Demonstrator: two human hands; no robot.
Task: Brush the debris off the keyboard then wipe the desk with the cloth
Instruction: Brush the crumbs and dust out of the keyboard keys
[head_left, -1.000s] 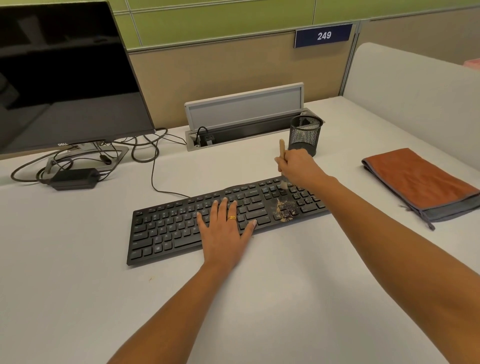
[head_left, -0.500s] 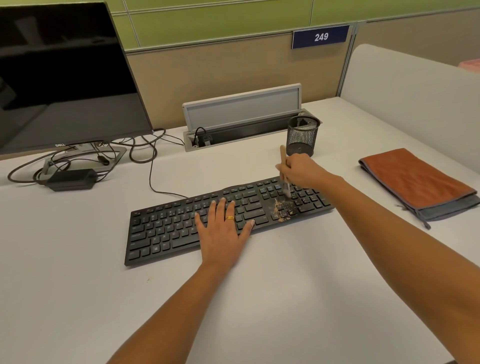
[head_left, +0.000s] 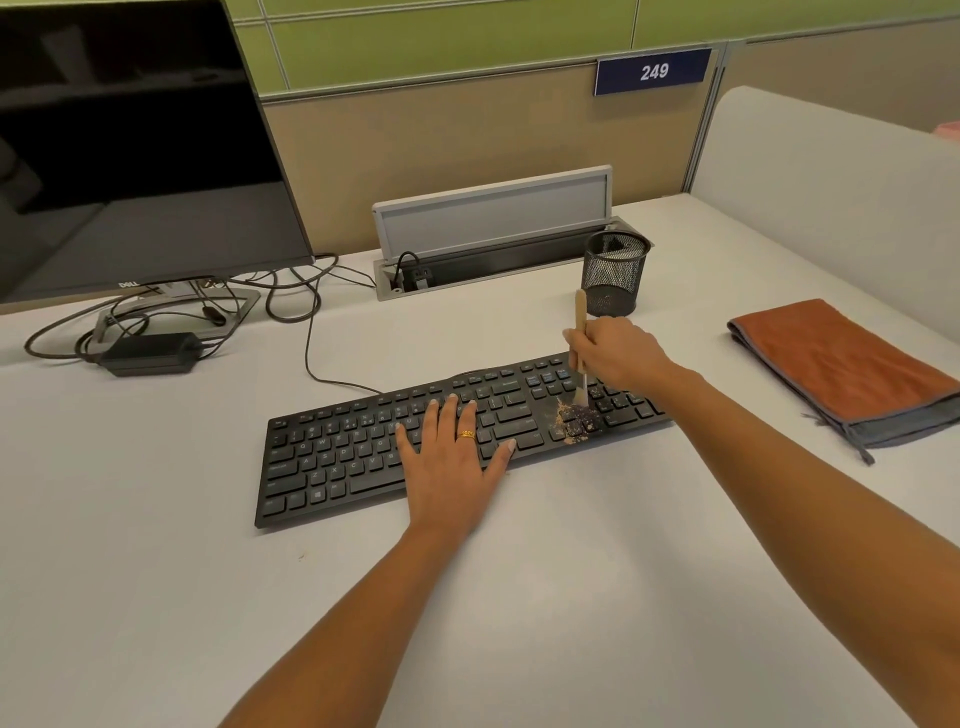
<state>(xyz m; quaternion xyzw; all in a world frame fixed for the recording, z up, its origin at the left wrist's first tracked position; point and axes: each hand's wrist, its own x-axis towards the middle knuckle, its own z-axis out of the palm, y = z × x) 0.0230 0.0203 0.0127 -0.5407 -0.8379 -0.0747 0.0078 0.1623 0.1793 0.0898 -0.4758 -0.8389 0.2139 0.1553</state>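
Keyboard (head_left: 337, 457), head view only: black, full-size, flat on the white tabletop (head_left: 571, 597), a little skewed, its cable leaving the far edge toward the monitor (head_left: 145, 156). Judged rigid but light, so likely to slide under sideways brushing unless braced; keycaps give under load, so bracing pressure should be spread out, not poked. Left hand (head_left: 452, 462) does this: palm down over the near edge, fingers (head_left: 448, 415) straight and fanned across the middle key rows, holding nothing, a ring on one finger. Debris (head_left: 574, 421): tan crumbs and powder piled on the keys right of the main block, between the two hands. Looks dry and loose; some probably sits in the gaps between the caps, so short flicks toward the near edge seem better than long sweeps. Brush (head_left: 580, 312): slim pale wooden handle, nearly upright, tip down at the far edge of the pile; whether the bristles touch the keys cannot be told. Light, stiff handle; held mid-shaft, pencil fashion. Right hand (head_left: 618, 353): fingers (head_left: 584, 345) curled tight round the handle, its upper end standing clear above the knuckles. Cloth (head_left: 841, 364): folded, rust-orange over grey, well apart at right on the tabletop, untouched; soft and limp, best gathered in a full-hand grasp. Mesh pen cup (head_left: 615, 275) stands just beyond the right hand.
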